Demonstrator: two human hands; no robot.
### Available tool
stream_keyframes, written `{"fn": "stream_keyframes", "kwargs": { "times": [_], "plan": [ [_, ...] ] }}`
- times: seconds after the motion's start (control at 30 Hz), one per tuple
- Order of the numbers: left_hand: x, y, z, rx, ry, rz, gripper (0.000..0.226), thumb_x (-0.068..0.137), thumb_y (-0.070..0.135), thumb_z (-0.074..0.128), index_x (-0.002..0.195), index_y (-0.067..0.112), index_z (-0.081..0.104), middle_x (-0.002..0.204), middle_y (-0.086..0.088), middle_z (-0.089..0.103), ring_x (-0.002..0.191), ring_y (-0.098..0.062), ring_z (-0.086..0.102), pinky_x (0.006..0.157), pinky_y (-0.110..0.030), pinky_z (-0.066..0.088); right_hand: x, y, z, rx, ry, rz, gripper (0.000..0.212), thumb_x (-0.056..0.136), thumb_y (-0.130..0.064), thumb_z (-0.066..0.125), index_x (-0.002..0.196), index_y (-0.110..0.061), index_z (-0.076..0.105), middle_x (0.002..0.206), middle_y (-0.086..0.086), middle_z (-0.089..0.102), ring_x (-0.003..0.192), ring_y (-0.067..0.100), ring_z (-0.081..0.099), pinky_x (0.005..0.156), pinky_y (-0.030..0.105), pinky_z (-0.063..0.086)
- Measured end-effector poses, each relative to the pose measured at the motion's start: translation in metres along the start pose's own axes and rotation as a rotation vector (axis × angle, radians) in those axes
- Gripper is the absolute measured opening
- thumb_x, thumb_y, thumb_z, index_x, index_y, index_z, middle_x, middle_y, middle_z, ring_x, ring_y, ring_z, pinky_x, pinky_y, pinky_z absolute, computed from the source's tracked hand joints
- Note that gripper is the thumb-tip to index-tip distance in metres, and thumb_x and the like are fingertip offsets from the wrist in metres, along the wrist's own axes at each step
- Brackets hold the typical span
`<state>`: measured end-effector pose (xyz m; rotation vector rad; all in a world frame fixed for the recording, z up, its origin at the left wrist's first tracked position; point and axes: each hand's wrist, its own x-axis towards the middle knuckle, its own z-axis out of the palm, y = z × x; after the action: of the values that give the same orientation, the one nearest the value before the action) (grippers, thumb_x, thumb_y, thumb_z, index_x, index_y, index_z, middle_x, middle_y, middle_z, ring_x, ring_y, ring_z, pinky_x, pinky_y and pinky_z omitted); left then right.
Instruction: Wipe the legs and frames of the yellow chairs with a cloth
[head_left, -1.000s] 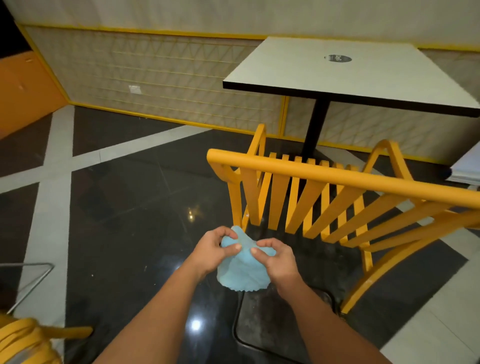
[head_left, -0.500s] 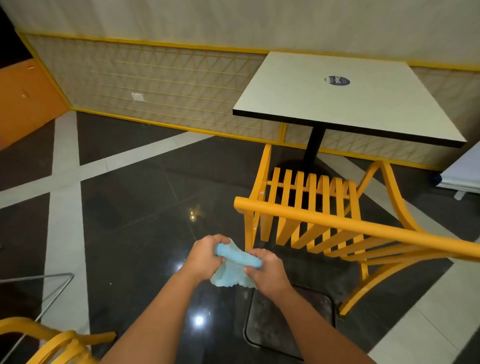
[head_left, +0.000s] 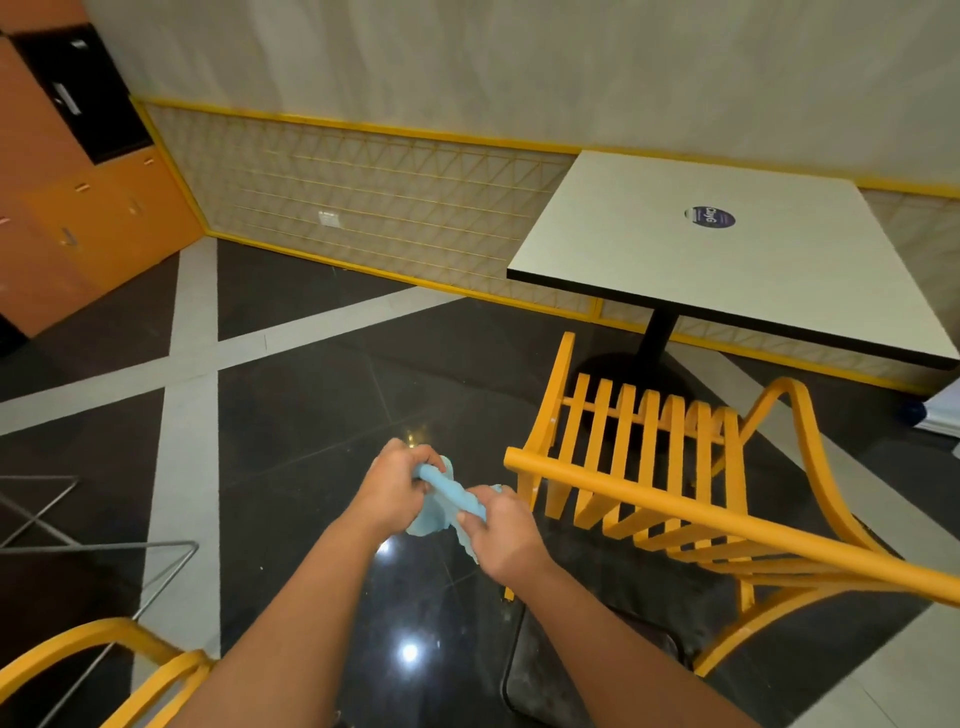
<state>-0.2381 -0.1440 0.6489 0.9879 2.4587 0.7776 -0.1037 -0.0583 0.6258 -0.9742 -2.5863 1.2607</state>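
A light blue cloth (head_left: 448, 500) is bunched between both hands above the dark floor. My left hand (head_left: 392, 488) grips its upper end and my right hand (head_left: 497, 530) grips the lower end, so the cloth is twisted into a roll between them. Just to the right stands a yellow slatted chair (head_left: 654, 499), its top rail running from beside my right hand toward the lower right. Neither hand touches the chair. Part of a second yellow chair (head_left: 130, 670) shows at the bottom left.
A white square table (head_left: 675, 260) on a black pedestal stands behind the chair. A thin metal frame (head_left: 104, 545) lies at the left. A dark floor hatch (head_left: 545, 686) sits under my right forearm. Orange cabinets (head_left: 78, 234) line the far left wall.
The view has pulled back and up, so the chair now sits lower and further right. My hands have rolled the loosely bunched cloth into a tighter twist.
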Motion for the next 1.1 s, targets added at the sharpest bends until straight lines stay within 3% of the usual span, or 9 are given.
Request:
{"fn": "stream_keyframes", "kwargs": {
  "times": [0.2,0.3,0.43,0.53,0.63,0.83,0.9,1.0,1.1],
  "plan": [
    [0.011,0.002,-0.03,-0.215,0.003,0.013,0.033,0.085,-0.01,0.057,0.085,0.022,0.063,0.127,0.003,0.039,0.117,-0.011,0.042,0.097,-0.023,0.034,0.011,-0.022,-0.009,0.011,0.042,-0.11,0.032,0.094,-0.033,0.057,0.121,-0.016,0.061,0.124,0.005,0.037,0.107,0.014,0.043,0.1,0.015,0.033],
    [0.014,0.004,-0.04,-0.295,-0.043,0.009,0.033,0.085,-0.013,0.052,0.088,0.018,0.062,0.132,0.005,0.046,0.12,-0.014,0.047,0.099,-0.026,0.036,0.015,-0.031,-0.016,-0.022,0.049,-0.161,0.035,0.093,-0.034,0.059,0.121,-0.014,0.063,0.136,0.003,0.029,0.121,0.013,0.033,0.098,0.009,0.021],
    [0.018,0.013,-0.049,-0.322,-0.043,0.007,0.03,0.086,-0.012,0.051,0.089,0.016,0.061,0.108,-0.001,0.062,0.101,-0.018,0.057,0.088,-0.03,0.044,0.025,-0.038,-0.029,-0.168,0.071,-0.22,0.035,0.092,-0.041,0.056,0.119,-0.02,0.064,0.144,0.0,0.032,0.133,0.019,0.026,0.109,0.032,0.026],
    [0.022,0.018,-0.052,-0.306,-0.01,0.009,0.03,0.089,-0.008,0.05,0.098,0.02,0.058,0.096,0.0,0.061,0.089,-0.015,0.054,0.08,-0.03,0.045,0.032,-0.044,-0.038,-0.178,0.03,-0.197,0.029,0.096,-0.038,0.05,0.116,-0.018,0.059,0.123,0.0,0.056,0.118,0.02,0.046,0.1,0.036,0.036],
    [0.028,0.02,-0.05,-0.317,0.02,-0.014,0.04,0.092,-0.002,0.049,0.116,0.031,0.05,0.104,0.002,0.056,0.094,-0.015,0.053,0.083,-0.032,0.045,0.037,-0.049,-0.044,-0.01,-0.013,-0.163,0.02,0.099,-0.028,0.048,0.115,-0.016,0.053,0.108,0.005,0.063,0.099,0.02,0.06,0.082,0.033,0.05],
    [0.046,0.033,-0.056,-0.449,0.053,-0.058,0.056,0.098,0.015,0.052,0.144,0.036,0.028,0.123,0.003,0.049,0.112,-0.017,0.051,0.097,-0.032,0.04,0.059,-0.05,-0.063,0.243,0.048,-0.136,0.025,0.098,-0.023,0.052,0.123,-0.023,0.051,0.106,-0.002,0.06,0.091,0.011,0.06,0.062,0.011,0.043],
    [0.055,0.038,-0.063,-0.52,0.088,-0.06,0.048,0.097,0.019,0.054,0.141,0.028,0.037,0.122,0.0,0.053,0.111,-0.02,0.054,0.096,-0.034,0.045,0.072,-0.054,-0.073,0.33,0.117,-0.129,0.022,0.094,-0.024,0.057,0.116,-0.023,0.055,0.105,-0.002,0.062,0.09,0.011,0.061,0.065,0.016,0.049],
    [0.073,0.047,-0.074,-0.588,0.118,0.001,0.022,0.098,0.021,0.054,0.119,0.017,0.054,0.108,-0.004,0.063,0.104,-0.026,0.062,0.089,-0.041,0.052,0.092,-0.065,-0.086,0.506,0.223,-0.099,0.019,0.089,-0.023,0.065,0.107,-0.023,0.059,0.1,-0.003,0.063,0.091,0.013,0.064,0.075,0.031,0.058],
    [0.096,0.054,-0.087,-0.649,0.102,0.018,0.017,0.1,0.028,0.048,0.112,0.019,0.055,0.107,-0.003,0.064,0.101,-0.023,0.063,0.089,-0.044,0.053,0.115,-0.079,-0.095,0.662,0.295,-0.036,0.019,0.088,-0.025,0.067,0.105,-0.024,0.059,0.102,-0.002,0.062,0.094,0.016,0.065,0.079,0.038,0.059]
  ]
}}
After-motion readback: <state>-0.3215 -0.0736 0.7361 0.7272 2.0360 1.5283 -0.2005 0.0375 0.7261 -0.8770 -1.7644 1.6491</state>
